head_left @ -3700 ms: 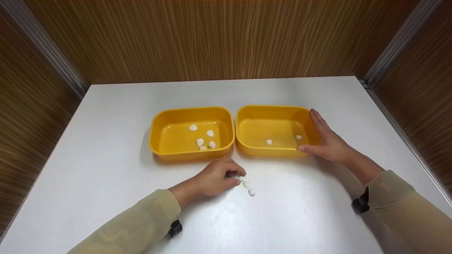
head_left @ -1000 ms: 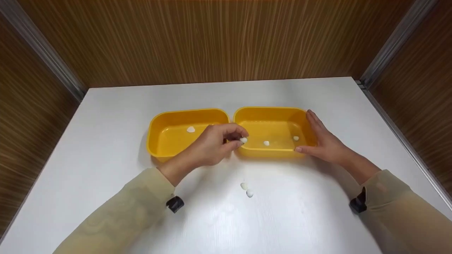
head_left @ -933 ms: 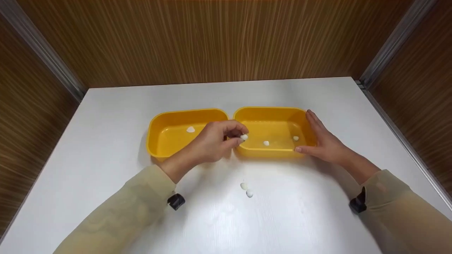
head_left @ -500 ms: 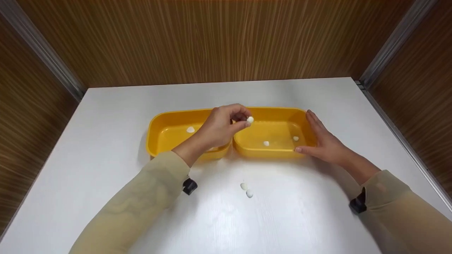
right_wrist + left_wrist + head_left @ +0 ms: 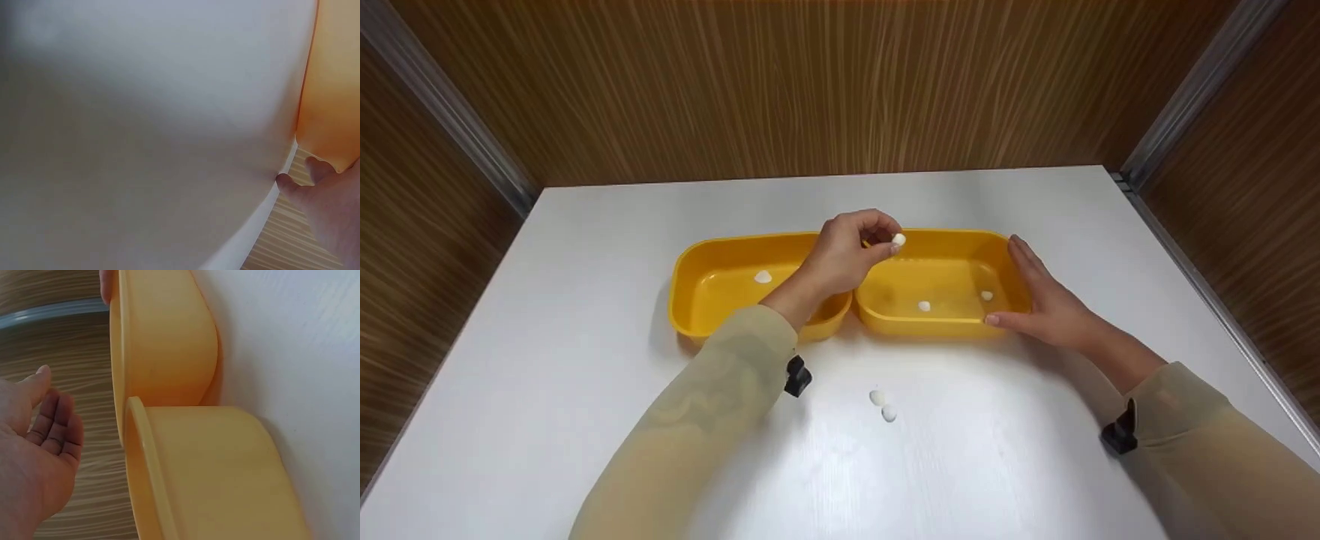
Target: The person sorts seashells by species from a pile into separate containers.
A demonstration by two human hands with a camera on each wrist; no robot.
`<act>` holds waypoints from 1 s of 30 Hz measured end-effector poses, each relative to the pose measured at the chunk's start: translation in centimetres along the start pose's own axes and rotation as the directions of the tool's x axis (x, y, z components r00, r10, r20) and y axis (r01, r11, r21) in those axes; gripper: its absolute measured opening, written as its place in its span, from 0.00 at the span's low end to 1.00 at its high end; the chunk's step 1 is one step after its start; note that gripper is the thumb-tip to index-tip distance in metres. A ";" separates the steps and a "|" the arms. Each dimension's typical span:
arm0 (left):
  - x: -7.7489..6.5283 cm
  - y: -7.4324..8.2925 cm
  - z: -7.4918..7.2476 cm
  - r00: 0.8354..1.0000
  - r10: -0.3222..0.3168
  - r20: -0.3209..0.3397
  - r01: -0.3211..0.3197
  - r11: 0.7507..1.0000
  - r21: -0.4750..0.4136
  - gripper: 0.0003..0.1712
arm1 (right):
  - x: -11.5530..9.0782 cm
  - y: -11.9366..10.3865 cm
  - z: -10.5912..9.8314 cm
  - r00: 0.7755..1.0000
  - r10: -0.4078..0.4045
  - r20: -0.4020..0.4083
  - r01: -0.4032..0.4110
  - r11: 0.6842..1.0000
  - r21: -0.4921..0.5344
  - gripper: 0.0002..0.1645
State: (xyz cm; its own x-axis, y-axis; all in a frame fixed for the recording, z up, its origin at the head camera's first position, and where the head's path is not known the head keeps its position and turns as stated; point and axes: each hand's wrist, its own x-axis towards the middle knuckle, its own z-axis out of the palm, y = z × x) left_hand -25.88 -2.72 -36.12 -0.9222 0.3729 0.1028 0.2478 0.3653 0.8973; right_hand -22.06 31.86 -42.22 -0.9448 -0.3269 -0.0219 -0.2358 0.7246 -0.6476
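In the head view my left hand (image 5: 844, 251) is raised over the adjoining ends of two yellow boxes, pinching a small white pebble (image 5: 898, 240) between thumb and fingertips. The right yellow box (image 5: 945, 328) has two white pebbles inside, one near the front (image 5: 924, 306) and one further right (image 5: 986, 295). Against its right end rests my right hand (image 5: 1054, 304), fingers straight along the side and thumb on the front rim. One pebble (image 5: 763, 277) shows in the left yellow box (image 5: 686, 300); my left arm covers part of its inside. The left wrist view shows my left hand (image 5: 39, 444) beside the box rims.
Two loose white pebbles (image 5: 883, 406) lie close together on the white table (image 5: 960, 450) in front of the boxes. A wood-grain panel (image 5: 825, 90) stands behind the table, with more panels at both sides. The boxes stand almost side by side.
My left hand picked up a pebble from the table and carried it up and away over the boxes, lately moving further back and right. The right hand stays at the right box.
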 end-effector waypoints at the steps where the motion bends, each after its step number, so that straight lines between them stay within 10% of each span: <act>1: 0.1 -0.1 0.1 1.000 -0.002 0.001 0.002 1.000 0.000 0.10 | 0.0 0.0 0.0 1.000 -0.001 0.001 0.001 1.000 -0.001 0.74; 30: 0.7 -0.6 -0.5 0.996 -0.072 -0.044 0.074 0.997 0.038 0.16 | 0.1 0.1 -0.3 1.000 -0.023 0.001 0.023 1.000 -0.006 0.74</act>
State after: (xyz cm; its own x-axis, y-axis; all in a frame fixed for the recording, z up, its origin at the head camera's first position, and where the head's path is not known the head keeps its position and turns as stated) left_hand -26.79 -3.09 -36.38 -0.9498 0.3077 0.0569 0.1904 0.4238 0.8855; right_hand -22.24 32.07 -42.07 -0.9388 -0.3444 -0.0078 -0.2589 0.7204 -0.6434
